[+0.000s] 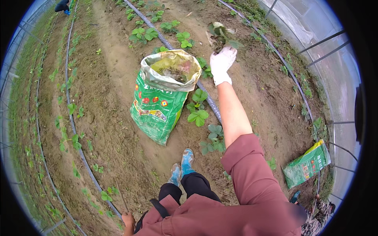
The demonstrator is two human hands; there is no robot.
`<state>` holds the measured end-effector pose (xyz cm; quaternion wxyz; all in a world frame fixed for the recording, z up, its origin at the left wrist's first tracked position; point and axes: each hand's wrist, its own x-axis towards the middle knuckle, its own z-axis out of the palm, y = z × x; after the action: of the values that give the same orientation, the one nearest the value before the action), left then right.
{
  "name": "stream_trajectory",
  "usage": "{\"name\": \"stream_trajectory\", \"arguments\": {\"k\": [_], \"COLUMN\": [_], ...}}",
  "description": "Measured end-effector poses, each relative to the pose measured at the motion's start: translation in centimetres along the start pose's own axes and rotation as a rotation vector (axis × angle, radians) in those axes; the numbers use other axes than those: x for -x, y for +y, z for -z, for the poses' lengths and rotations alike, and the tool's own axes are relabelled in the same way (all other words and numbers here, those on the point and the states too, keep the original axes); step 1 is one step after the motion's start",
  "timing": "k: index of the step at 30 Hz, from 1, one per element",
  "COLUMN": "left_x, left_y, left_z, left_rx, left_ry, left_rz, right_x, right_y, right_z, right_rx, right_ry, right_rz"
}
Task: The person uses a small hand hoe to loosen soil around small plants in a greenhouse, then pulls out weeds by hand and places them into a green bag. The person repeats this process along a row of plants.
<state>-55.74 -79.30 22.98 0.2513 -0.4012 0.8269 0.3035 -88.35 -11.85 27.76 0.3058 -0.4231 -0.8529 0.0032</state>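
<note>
My right hand (pixel 223 63), in a white glove, is stretched forward and grips a clump of uprooted plants (pixel 221 37) with leaves and soil. To its left stands an open green woven plastic sack (pixel 156 109), its pale rim rolled outward and dry plant debris (pixel 174 73) inside. My bare left hand (pixel 128 219) is low at the left beside my body, closed around a thin wooden stick or handle (pixel 121 196). Strawberry plants (pixel 198 109) grow beside the sack.
Drip hoses (pixel 211 101) run along the soil beds among young plants. Another green sack (pixel 307 165) lies at the right near the plastic greenhouse wall (pixel 339 100). One person (pixel 320 214) is at the lower right, another (pixel 62 6) at the far upper left.
</note>
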Motion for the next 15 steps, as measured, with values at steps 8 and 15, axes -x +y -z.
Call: {"name": "stream_trajectory", "arguments": {"k": [8,15], "left_x": [-1.1,-4.9], "left_y": [13.0,43.4], "left_z": [-4.3,-19.1], "left_rx": [0.257,0.62], "left_ry": [0.11,0.086], "left_rz": [-0.105,-0.581], "right_x": [14.0,29.5], "right_y": [2.7,19.8], "right_z": [-5.3,3.8], "right_rx": [-0.567,-0.284], "right_ry": [-0.568,-1.173], "right_rz": [0.28,0.112]}}
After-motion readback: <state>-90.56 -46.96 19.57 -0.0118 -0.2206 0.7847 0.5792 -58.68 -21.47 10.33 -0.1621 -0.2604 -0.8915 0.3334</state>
